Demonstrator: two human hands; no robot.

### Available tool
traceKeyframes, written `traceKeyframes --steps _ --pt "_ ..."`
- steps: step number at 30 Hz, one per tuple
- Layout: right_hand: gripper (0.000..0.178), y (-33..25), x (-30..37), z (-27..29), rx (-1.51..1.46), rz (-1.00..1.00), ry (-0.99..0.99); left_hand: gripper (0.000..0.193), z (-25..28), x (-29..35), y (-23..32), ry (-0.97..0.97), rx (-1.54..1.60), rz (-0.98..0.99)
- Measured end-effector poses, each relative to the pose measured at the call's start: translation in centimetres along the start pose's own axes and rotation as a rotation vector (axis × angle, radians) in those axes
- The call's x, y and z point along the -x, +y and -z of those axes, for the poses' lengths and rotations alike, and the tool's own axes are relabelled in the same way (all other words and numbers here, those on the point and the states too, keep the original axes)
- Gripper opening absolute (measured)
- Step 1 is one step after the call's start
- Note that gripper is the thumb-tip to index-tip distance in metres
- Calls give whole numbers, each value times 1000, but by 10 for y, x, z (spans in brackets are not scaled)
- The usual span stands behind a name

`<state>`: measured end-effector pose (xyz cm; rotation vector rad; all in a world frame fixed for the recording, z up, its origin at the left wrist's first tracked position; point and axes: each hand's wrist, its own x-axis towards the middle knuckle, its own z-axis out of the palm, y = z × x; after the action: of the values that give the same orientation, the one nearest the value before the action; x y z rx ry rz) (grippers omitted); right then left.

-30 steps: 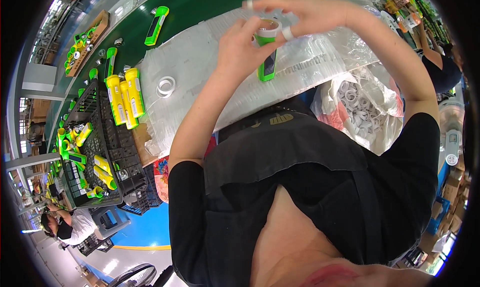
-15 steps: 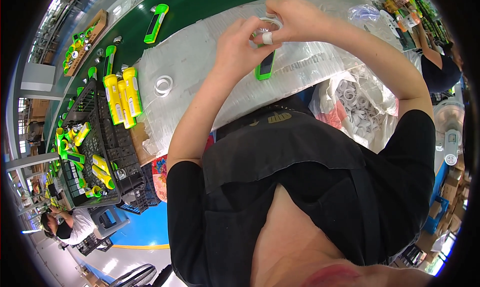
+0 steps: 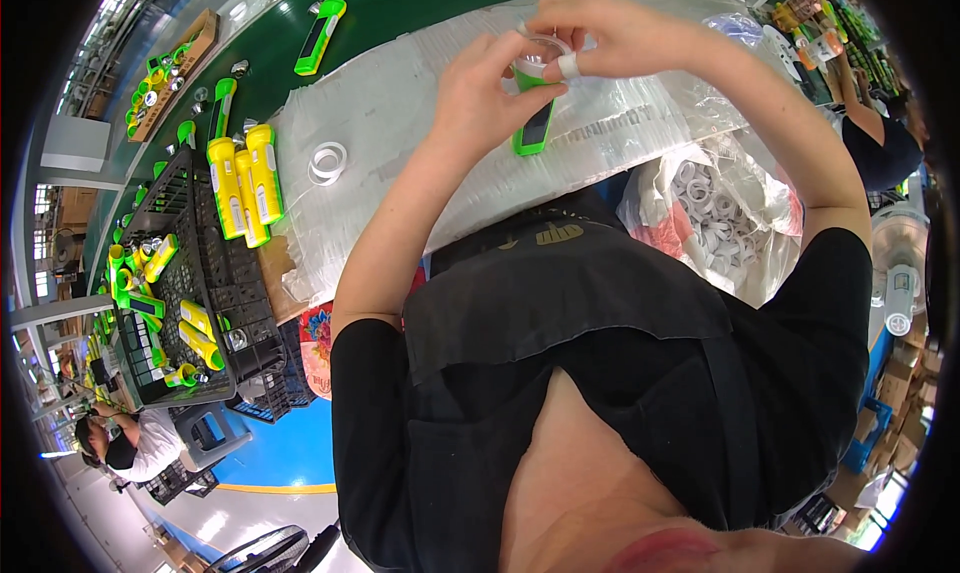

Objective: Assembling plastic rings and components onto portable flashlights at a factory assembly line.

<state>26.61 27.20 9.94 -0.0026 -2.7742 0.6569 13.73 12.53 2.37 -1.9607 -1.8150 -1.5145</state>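
Head: left grip (image 3: 484,88) is curled around green flashlight (image 3: 536,131).

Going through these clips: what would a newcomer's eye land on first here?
Probably the bright green flashlight at the top centre, with the left hand around its upper end and the right hand at its rim. Next, three yellow flashlights lying together beside the black crate at left. Then the open bag of white rings, right of the apron.
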Motion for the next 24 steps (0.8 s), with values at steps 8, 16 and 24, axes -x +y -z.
traceKeyframes --steps 8,16,24 --pt "52 -10 -5 -3 255 -314 -207 36 2 1 -6 3 44 -9" --pt "80 7 37 -111 -477 -315 136 35 11 11 -20 25 255 110" --pt "35 -31 24 -159 -731 -396 531 28 7 8 -4 22 786 363"
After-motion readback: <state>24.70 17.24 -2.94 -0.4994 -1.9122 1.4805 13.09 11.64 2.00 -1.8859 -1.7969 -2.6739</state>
